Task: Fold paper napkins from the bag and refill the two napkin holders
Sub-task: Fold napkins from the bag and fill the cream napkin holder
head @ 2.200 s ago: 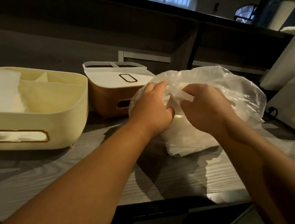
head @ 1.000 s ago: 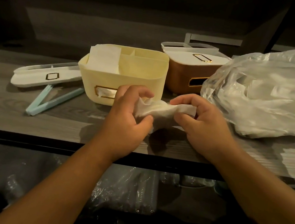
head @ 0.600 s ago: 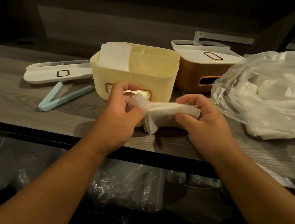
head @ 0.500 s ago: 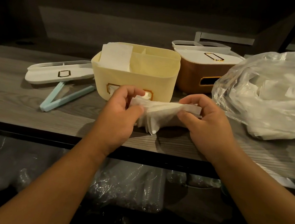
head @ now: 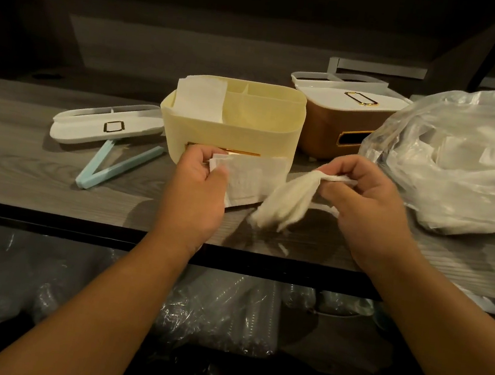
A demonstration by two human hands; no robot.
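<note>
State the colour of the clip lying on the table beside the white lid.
Light blue: the clip, seen in the head view.

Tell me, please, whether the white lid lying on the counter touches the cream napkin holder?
Apart: the head view shows a strip of counter between the white lid and the cream napkin holder.

napkins split between the two hands

half a second ago both hands held one bunched wad of napkins together above the front edge of the counter; now they have drawn apart. the left hand (head: 196,190) pinches a single flat napkin (head: 250,181) it has peeled off, held in front of the cream holder (head: 232,123), while the right hand (head: 365,208) pinches the rest of the bunch (head: 288,201), which hangs fanned down to its left. earlier still, both hands were in the plastic bag (head: 462,157).
</note>
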